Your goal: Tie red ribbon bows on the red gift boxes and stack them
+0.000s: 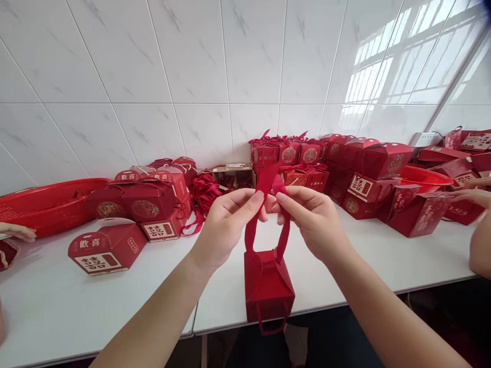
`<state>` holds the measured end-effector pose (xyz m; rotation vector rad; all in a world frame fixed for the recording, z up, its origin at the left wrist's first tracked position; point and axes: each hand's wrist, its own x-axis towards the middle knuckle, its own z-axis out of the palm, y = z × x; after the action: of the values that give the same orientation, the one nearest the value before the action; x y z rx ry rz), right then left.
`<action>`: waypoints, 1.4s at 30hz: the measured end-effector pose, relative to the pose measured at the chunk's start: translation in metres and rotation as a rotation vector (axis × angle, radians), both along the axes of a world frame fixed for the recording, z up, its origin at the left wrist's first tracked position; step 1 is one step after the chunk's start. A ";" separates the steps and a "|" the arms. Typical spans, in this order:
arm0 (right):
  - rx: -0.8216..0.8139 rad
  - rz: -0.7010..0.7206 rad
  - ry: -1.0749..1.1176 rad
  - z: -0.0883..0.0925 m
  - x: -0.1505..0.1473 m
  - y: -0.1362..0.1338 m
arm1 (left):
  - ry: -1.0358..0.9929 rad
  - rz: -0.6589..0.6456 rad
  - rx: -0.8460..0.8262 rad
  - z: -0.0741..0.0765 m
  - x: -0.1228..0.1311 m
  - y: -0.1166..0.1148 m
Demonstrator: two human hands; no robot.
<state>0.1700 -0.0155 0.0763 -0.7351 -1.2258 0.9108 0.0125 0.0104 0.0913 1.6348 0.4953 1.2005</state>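
Note:
A small red gift box (270, 283) stands at the table's front edge, with a cord handle (273, 329) hanging from its near side. A red ribbon (250, 232) rises from the top of the box in two strands. My left hand (232, 220) pinches one ribbon end between thumb and fingers, and a wide piece of it sticks up above the grip. Close beside it, my right hand (310, 217) pinches the other end. Both hands are above the box, nearly touching. The fingertips partly cover where the strands meet.
Red boxes with ribbon bows (289, 153) are stacked by the wall. More boxes (105, 248) stand left, near a red basket (53, 204) and a ribbon bundle (207, 191). Boxes (383, 163) crowd the right. Other people's hands (17, 231) show at both sides.

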 end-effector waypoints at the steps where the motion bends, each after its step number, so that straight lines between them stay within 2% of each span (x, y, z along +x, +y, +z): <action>1: 0.021 0.012 -0.015 0.000 0.000 -0.001 | 0.052 0.012 0.018 0.001 0.001 -0.002; 6: 0.177 0.156 -0.109 -0.008 0.002 -0.004 | 0.224 0.079 0.082 0.004 0.002 -0.010; 9: 0.212 0.068 -0.137 -0.015 0.007 -0.004 | 0.228 -0.005 0.020 0.003 -0.002 -0.009; 11: 0.275 0.023 -0.237 -0.018 0.011 -0.003 | 0.173 -0.079 -0.075 0.001 -0.005 -0.006; 13: 0.434 -0.035 -0.404 -0.019 0.016 -0.002 | 0.088 -0.129 -0.171 -0.002 -0.009 -0.002; 17: 0.805 -0.248 -0.753 -0.020 0.025 0.000 | -0.016 -0.200 -0.343 -0.006 -0.014 0.003; 20: 0.926 -0.372 -0.942 -0.020 0.030 0.000 | -0.055 -0.247 -0.428 -0.005 -0.014 0.004; 23: 0.960 -0.425 -1.036 -0.022 0.033 0.000 | -0.050 -0.286 -0.444 -0.004 -0.013 0.003; 25: 0.932 -0.418 -1.023 -0.024 0.032 0.000 | 0.002 -0.273 -0.385 -0.006 -0.013 0.001; 26: 0.897 -0.411 -0.987 -0.025 0.030 0.000 | 0.051 -0.224 -0.316 -0.008 -0.012 0.000; 28: 0.779 -0.409 -0.859 -0.028 0.025 -0.002 | 0.172 0.001 -0.075 -0.015 -0.011 -0.002; 31: 0.556 -0.460 -0.589 -0.034 0.019 -0.008 | 0.326 0.458 0.452 -0.027 -0.012 -0.004; 33: 0.419 -0.518 -0.437 -0.040 0.023 -0.013 | 0.397 0.654 0.694 -0.034 -0.019 -0.004; 34: 0.353 -0.554 -0.400 -0.044 0.029 -0.017 | 0.433 0.719 0.753 -0.039 -0.026 -0.004; 36: 0.220 -0.645 -0.435 -0.058 0.049 -0.025 | 0.512 0.820 0.766 -0.050 -0.049 -0.004; 38: 0.093 -0.754 -0.591 -0.078 0.078 -0.034 | 0.629 0.864 0.695 -0.067 -0.079 -0.004; 40: -0.029 -0.844 -0.769 -0.104 0.109 -0.042 | 0.823 0.836 0.554 -0.090 -0.110 -0.003; 41: -0.096 -0.849 -0.867 -0.117 0.122 -0.045 | 0.914 0.777 0.475 -0.103 -0.123 -0.002; 42: -0.170 -0.772 -0.959 -0.129 0.133 -0.047 | 0.989 0.683 0.381 -0.114 -0.133 -0.002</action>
<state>0.3029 -0.0625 -0.0523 -1.7442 -1.4793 -0.0371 -0.1202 0.0087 -0.0226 2.4657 1.6186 0.8791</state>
